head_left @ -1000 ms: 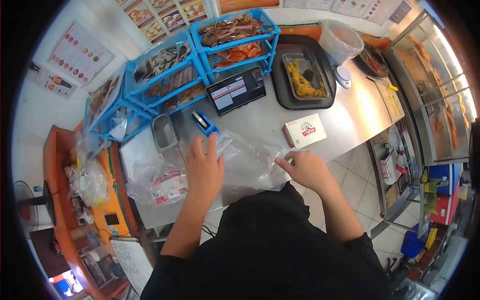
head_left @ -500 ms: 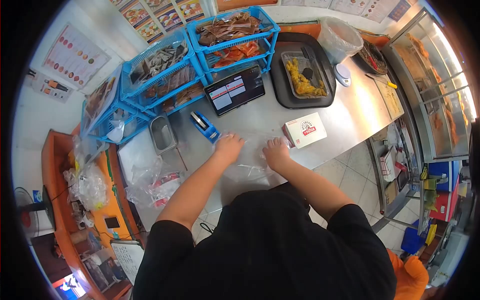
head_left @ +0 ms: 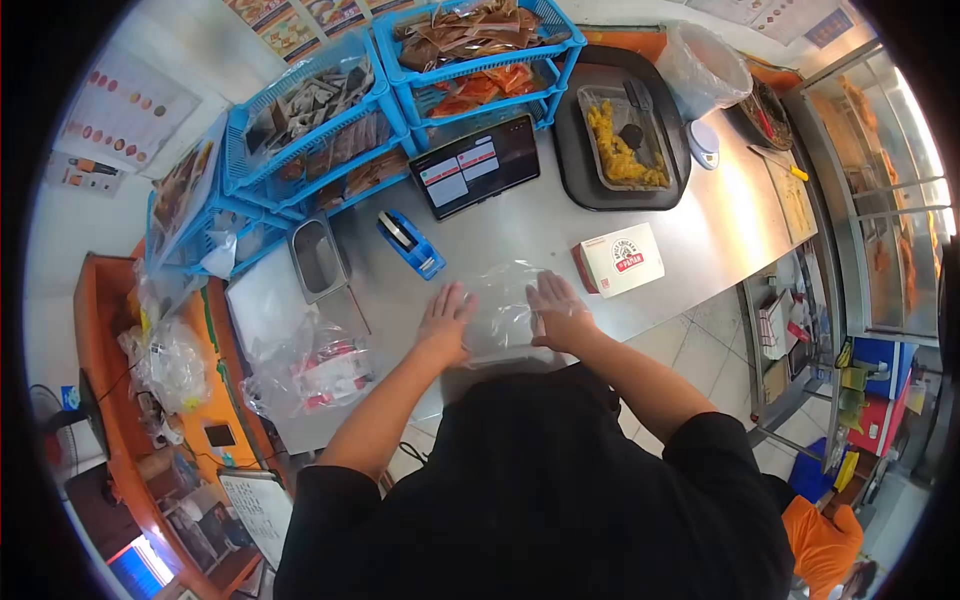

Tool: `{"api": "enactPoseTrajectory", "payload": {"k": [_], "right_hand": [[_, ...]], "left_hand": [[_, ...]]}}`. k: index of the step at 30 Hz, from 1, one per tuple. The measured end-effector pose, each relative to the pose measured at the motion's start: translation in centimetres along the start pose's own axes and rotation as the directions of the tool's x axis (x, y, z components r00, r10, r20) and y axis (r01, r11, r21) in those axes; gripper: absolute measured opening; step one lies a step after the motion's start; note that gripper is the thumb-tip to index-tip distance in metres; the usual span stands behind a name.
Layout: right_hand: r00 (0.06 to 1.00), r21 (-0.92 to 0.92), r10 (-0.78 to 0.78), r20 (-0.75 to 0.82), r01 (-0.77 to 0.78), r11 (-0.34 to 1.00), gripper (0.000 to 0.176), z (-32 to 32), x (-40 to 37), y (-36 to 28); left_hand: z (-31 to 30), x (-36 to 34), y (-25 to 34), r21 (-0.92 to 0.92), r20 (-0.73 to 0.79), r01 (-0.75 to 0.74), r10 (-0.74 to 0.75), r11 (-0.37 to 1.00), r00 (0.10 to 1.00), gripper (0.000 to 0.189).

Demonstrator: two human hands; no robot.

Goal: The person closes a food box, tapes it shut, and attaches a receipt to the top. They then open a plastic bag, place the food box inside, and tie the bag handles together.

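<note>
A clear plastic bag (head_left: 502,305) lies flat on the steel table (head_left: 700,235) near its front edge. My left hand (head_left: 447,322) rests on the bag's left side, fingers spread. On its right side, my right hand (head_left: 560,310) lies with the fingers apart. Just right of that hand sits a white and red printed box (head_left: 625,260). A blue tape dispenser (head_left: 411,244) stands beyond my left hand, and a tablet (head_left: 476,168) is propped up behind it.
A black tray (head_left: 570,180) carries a clear container of yellow food (head_left: 625,145). Blue baskets (head_left: 400,130) stand at the back left. A metal container (head_left: 319,262) and crumpled plastic bags (head_left: 315,370) are at left. A person in orange (head_left: 822,540) is at lower right.
Both hands have shifted closer to me and flattened out with fingers spread. The plastic bag now lies smoother between them. The whole view has shifted slightly.
</note>
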State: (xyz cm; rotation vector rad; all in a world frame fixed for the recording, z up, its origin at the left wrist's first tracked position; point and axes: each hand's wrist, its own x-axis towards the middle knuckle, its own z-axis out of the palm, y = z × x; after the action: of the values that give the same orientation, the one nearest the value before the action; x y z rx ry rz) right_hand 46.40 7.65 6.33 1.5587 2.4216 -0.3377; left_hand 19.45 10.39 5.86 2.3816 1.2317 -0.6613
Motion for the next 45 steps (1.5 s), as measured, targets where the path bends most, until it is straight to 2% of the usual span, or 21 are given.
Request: {"api": "enactPoseTrajectory", "payload": {"k": [1,2,3,4,5,7,8,10,14,19,29,38,41,44,45], "right_hand": [[0.983,0.105,-0.061,0.172,0.043,0.994,0.107,-0.6,0.6,0.0],[0.981,0.108,-0.069,0.182,0.050,0.993,0.107,0.0,0.7,0.3],[0.983,0.146,-0.138,0.118,0.121,0.982,0.104,0.7,0.9,0.7],[0.978,0.176,-0.202,0.047,0.191,0.966,0.102,1.3,1.2,1.2],[0.977,0.176,-0.209,0.051,0.198,0.964,0.102,1.8,1.5,1.4],[0.970,0.285,-0.242,-0.015,0.236,0.929,0.098,3.3,1.5,1.4],[0.970,0.293,-0.245,-0.005,0.235,0.927,0.098,3.7,1.3,1.6],[0.952,0.311,-0.299,-0.061,0.303,0.901,0.094,4.7,1.2,2.2],[0.944,0.344,-0.328,-0.046,0.323,0.882,0.091,5.4,2.0,2.8],[0.954,0.408,-0.300,0.012,0.269,0.872,0.089,7.0,2.1,2.9],[0.924,0.433,-0.351,0.152,0.257,0.864,0.084,7.0,2.3,3.4],[0.934,0.387,-0.345,0.097,0.284,0.877,0.085,6.3,2.4,3.2],[0.947,0.368,-0.318,-0.037,0.308,0.877,0.080,5.5,2.2,2.9],[0.951,0.276,-0.300,-0.077,0.310,0.910,0.080,4.5,1.7,2.3],[0.941,0.294,-0.317,-0.118,0.339,0.894,0.081,4.2,1.8,2.4]], "left_hand": [[1.1,0.6,-1.0,-0.051,-0.062,-0.035,0.032,0.998,0.998,0.125],[1.6,0.6,-1.3,-0.099,-0.127,-0.072,0.059,0.992,0.990,0.131],[2.1,0.3,-1.6,-0.109,-0.119,-0.065,0.052,0.992,0.991,0.131],[2.5,0.2,-1.9,-0.164,-0.175,-0.113,0.084,0.980,0.981,0.127],[2.7,0.4,-2.1,-0.213,-0.235,-0.163,0.111,0.963,0.966,0.123],[3.9,0.6,-1.6,-0.211,-0.282,-0.167,0.103,0.963,0.954,0.117],[4.4,0.5,-1.2,-0.201,-0.330,-0.175,0.102,0.964,0.938,0.112],[5.4,0.8,-1.1,-0.214,-0.338,-0.178,0.099,0.960,0.936,0.110],[7.0,1.5,-1.2,-0.202,-0.384,-0.185,0.096,0.962,0.918,0.108],[8.0,2.1,-1.4,-0.240,-0.341,-0.171,0.082,0.955,0.936,0.106],[8.9,2.2,-1.7,-0.301,-0.297,-0.176,0.084,0.937,0.951,0.101],[8.2,2.2,-1.6,-0.233,-0.358,-0.175,0.083,0.957,0.930,0.103],[7.1,1.8,-1.3,-0.218,-0.359,-0.160,0.073,0.963,0.930,0.103],[5.7,1.2,-1.0,-0.205,-0.345,-0.149,0.071,0.967,0.936,0.101],[5.1,0.9,-0.8,-0.183,-0.375,-0.144,0.067,0.972,0.925,0.101]]}}
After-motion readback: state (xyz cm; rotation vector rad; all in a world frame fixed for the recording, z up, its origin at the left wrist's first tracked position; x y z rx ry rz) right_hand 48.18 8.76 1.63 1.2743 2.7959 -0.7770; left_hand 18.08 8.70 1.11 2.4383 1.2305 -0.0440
